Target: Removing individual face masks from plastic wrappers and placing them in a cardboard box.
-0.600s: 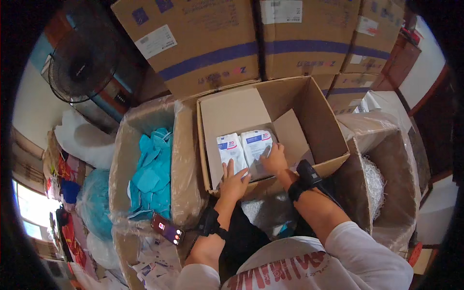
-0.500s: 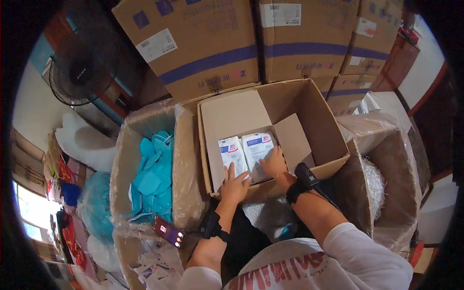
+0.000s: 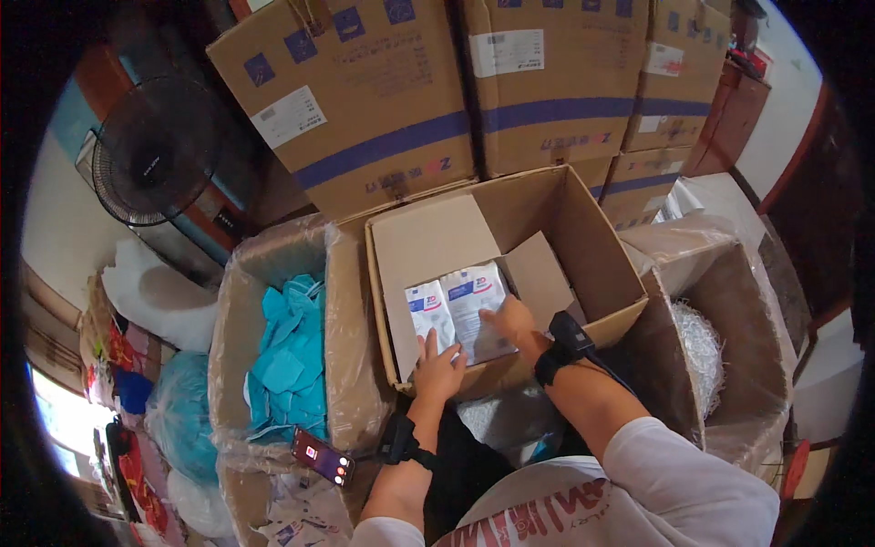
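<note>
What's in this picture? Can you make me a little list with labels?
Left hand: spread out against the white packets
Right hand: against the right-hand packet
Packets: two, side by side, inside the open cardboard box
Box on the left: teal face masks
Box on the right: white strands
Behind: cardboard cartons with blue stripes
Also: phone, black fan

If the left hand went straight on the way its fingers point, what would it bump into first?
Most likely the left white packet: the left hand has its fingertips at that packet's lower part, perhaps touching it, though depth is hard to judge.
</note>
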### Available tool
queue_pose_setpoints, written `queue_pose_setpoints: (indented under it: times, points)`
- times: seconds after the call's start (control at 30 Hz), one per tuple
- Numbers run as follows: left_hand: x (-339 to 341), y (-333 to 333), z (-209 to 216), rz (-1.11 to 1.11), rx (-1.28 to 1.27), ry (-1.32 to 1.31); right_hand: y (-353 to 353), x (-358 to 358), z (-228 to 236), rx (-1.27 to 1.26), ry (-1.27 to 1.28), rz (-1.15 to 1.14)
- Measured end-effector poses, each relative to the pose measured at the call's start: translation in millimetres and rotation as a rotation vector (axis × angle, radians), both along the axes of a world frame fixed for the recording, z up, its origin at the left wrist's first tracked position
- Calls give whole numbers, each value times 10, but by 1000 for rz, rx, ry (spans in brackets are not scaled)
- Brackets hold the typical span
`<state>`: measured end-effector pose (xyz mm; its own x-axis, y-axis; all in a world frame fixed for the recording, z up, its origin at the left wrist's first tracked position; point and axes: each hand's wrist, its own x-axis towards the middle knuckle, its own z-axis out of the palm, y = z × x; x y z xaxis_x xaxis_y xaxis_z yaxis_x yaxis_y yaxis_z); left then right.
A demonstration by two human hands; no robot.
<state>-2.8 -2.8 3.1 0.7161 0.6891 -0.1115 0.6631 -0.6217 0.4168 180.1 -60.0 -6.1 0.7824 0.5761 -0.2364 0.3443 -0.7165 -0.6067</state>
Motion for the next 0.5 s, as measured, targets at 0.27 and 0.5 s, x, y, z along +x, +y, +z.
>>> queue_pose_setpoints:
  times: [0.27, 0.5]
  points:
    - [-44, 163, -176, -10, -142, -244, -158, -298, 318, 572, 209, -85]
    - [170, -8, 676, 159, -737, -989, -782, -147, 816, 1034, 673, 15]
